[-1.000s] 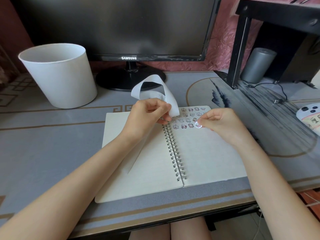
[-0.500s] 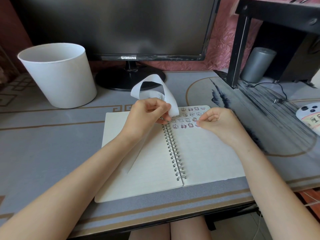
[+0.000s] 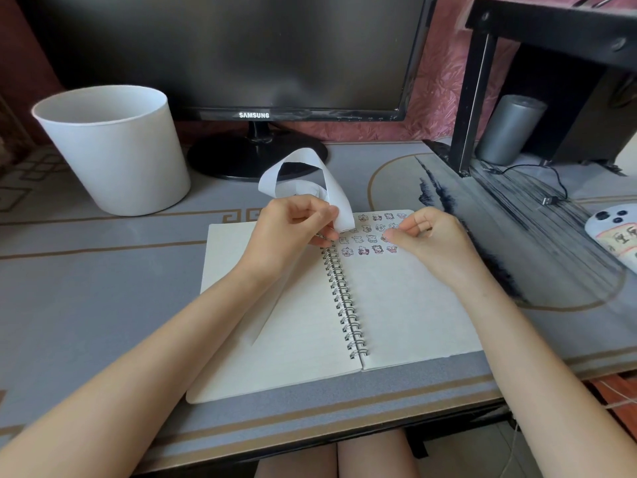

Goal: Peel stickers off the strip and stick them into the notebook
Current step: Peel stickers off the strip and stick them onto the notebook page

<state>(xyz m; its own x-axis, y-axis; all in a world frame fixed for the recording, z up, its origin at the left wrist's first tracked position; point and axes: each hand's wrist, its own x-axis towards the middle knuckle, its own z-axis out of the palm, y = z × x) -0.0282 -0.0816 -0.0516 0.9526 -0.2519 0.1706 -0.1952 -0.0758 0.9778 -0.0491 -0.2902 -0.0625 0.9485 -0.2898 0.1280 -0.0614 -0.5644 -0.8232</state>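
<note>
Desk (image 3: 86,270) is the biggest thing, and it lies under both hands. Behind the hands stands a dark screen (image 3: 224,53), and well off past the left hand (image 3: 286,232) sits a white bin (image 3: 113,153). The notebook (image 3: 406,315) lies open right under the hands, with its wire rings (image 3: 341,298) between them.

The left hand pinches the strip (image 3: 339,205), thumb and fingers curled on it, just above the rings. The strip bends up in a loop behind that hand, and its long end comes out below the hand, over the left page.

The right hand (image 3: 431,238) has its fingers curled in. Its thumb and first finger touch the right page at the edge of the little stickers (image 3: 371,238). We cannot tell if a sticker sits under those tips.

The stickers sit in neat rows between the two hands, at the top of the right page, so we think a good part of the job is done. Below the right hand the page is bare, so there is lots of room left. The side of the strip that we see is plain white, so we cannot tell how many stickers wait on it.
</note>
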